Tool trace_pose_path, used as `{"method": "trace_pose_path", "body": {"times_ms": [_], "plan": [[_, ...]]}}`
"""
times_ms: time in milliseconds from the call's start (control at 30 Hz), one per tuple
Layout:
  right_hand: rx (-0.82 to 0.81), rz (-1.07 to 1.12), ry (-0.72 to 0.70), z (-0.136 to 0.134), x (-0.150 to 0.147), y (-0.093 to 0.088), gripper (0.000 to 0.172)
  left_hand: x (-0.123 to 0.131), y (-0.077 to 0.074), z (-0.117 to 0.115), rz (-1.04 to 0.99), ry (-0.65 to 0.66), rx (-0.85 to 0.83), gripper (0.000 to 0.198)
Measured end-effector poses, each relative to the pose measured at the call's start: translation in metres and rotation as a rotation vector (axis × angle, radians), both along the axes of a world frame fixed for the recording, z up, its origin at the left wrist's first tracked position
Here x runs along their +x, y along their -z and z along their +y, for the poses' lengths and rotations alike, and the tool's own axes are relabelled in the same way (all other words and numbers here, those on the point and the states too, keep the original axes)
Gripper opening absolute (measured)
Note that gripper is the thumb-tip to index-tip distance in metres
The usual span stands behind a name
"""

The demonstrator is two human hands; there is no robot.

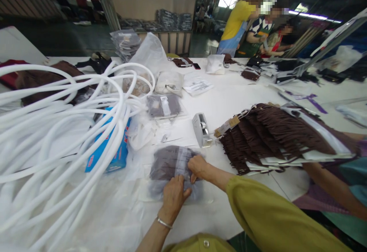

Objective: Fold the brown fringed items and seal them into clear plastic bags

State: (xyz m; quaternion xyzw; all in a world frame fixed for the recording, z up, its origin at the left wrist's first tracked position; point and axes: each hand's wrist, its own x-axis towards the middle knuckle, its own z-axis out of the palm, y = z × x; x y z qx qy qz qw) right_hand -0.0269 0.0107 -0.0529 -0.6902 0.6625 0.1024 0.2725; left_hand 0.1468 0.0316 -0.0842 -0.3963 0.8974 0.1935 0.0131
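Observation:
A clear plastic bag (164, 160) with a folded dark brown garment inside lies flat on the white table in front of me. My left hand (173, 194) rests on its near part, thumb held away from the fingers. On the bag's right side, my right hand (197, 167) has its fingers curled down and gripping the plastic; the fingertips are partly hidden. Just beyond the hands stands a grey tape dispenser (201, 129). Farther back lies another bagged brown garment (164, 106) with a white barcode label.
Loops of white tubing (114, 129) cover the left side, over a blue box (117, 156). At right is a stack of brown fringed garments (263, 133) with tags, a person's arm (332, 183) beside it. White papers (197, 83) lie farther back. Several people stand beyond the table.

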Motion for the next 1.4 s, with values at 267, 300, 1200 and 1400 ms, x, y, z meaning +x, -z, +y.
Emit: {"method": "trace_pose_path", "body": {"times_ms": [267, 300, 1200, 1400], "plan": [[0.024, -0.361, 0.433, 0.029, -0.040, -0.035, 0.028, 0.000, 0.004, -0.001, 0.041, -0.004, -0.006, 0.024], [0.061, -0.462, 0.464, 0.042, -0.038, -0.037, 0.039, 0.001, 0.005, -0.001, 0.051, -0.003, -0.004, 0.024], [0.137, -0.739, 0.639, 0.126, 0.022, 0.037, 0.062, 0.022, 0.023, 0.010, 0.177, 0.348, -0.103, 0.040], [-0.145, -0.342, 0.315, 0.109, -0.002, 0.015, 0.056, 0.022, 0.023, 0.010, 0.145, 0.339, -0.107, 0.037]]}}
